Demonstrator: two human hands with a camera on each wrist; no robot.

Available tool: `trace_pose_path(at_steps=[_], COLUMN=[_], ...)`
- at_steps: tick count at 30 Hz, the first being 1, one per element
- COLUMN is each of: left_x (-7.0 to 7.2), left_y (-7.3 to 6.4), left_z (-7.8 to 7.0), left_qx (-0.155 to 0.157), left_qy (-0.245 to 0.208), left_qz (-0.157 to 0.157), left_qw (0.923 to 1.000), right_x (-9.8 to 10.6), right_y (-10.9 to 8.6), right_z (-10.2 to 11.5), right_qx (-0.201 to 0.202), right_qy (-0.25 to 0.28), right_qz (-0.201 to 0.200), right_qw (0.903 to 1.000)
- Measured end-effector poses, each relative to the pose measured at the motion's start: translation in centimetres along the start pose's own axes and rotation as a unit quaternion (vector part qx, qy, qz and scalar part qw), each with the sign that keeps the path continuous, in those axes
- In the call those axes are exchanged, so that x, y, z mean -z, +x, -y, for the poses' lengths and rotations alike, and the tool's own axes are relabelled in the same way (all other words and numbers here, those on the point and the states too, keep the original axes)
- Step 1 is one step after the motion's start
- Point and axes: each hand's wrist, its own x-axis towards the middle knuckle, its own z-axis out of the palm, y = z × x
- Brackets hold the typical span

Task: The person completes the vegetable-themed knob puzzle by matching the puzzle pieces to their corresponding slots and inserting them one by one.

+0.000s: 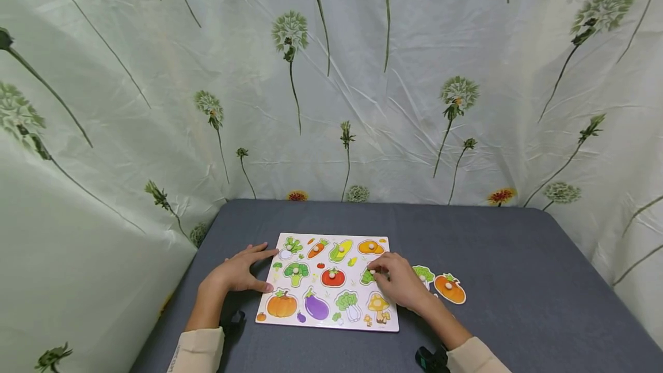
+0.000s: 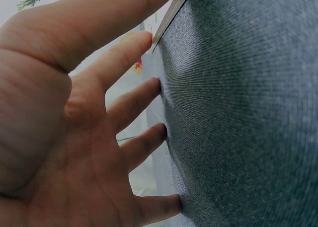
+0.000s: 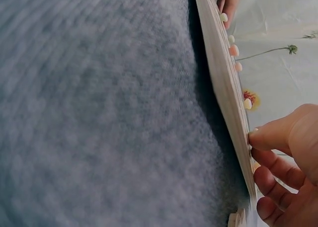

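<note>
A white puzzle board (image 1: 352,327) with vegetable pictures lies on the table. My right hand (image 1: 403,285) is over its right side, pinching a green vegetable piece (image 1: 367,277) with thumb and fingertips; the hand covers much of that piece. Spread along the left edge, my left hand (image 1: 235,272) has its thumb and index fingertip at the board. In the left wrist view its other fingers (image 2: 141,99) reach to the cloth. Knobbed pieces, including a carrot (image 1: 316,251), broccoli (image 1: 297,278) and tomato (image 1: 339,278), sit in the upper rows. The bottom row shows pictures without knobs.
Right of the board lie a pumpkin piece (image 1: 449,289) and a leafy green piece (image 1: 423,272), partly hidden by the right hand and forearm. Grey cloth covers the table (image 1: 507,281). A pale curtain (image 1: 383,148) with dandelion prints hangs behind it.
</note>
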Motion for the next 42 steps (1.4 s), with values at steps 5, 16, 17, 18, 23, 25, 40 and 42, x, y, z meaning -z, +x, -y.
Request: trace_pose_path(at_steps=[5, 16, 17, 18, 23, 25, 40, 42], left_x=[0.1, 0.1, 0.1, 0.1, 0.2, 0.2, -0.2, -0.2], left_y=[0.0, -0.2, -0.2, -0.2, -0.2, -0.2, 0.0, -0.1], left_z=[-0.1, -0.2, -0.2, -0.2, -0.2, -0.3, 0.1, 0.1], left_qx=[0.002, 0.001, 0.001, 0.003, 0.006, 0.003, 0.002, 0.003], left_qy=[-0.001, -0.002, -0.002, -0.002, 0.001, 0.001, -0.003, -0.002], left_qz=[0.001, 0.005, 0.005, 0.005, 0.005, 0.005, 0.004, 0.003], left_qw=[1.0, 1.0, 1.0, 1.0, 1.0, 1.0, 1.0, 1.0], right_x=[0.0, -0.1, -0.1, 0.0, 0.0, 0.0, 1.2, 1.7], right_y=[0.0, 0.1, 0.1, 0.1, 0.1, 0.0, -1.1, -1.3], right_z=[-0.1, -0.1, -0.1, -0.1, -0.2, -0.2, -1.2, -1.5], right_qx=[0.001, 0.002, 0.002, 0.003, 0.002, -0.001, -0.012, -0.008], right_qy=[0.005, 0.011, 0.011, 0.011, 0.013, 0.016, 0.069, 0.056], right_qz=[-0.001, 0.002, 0.003, 0.004, 0.008, 0.008, 0.006, 0.0], right_qw=[1.0, 0.9999, 0.9999, 0.9999, 0.9999, 0.9998, 0.9975, 0.9984])
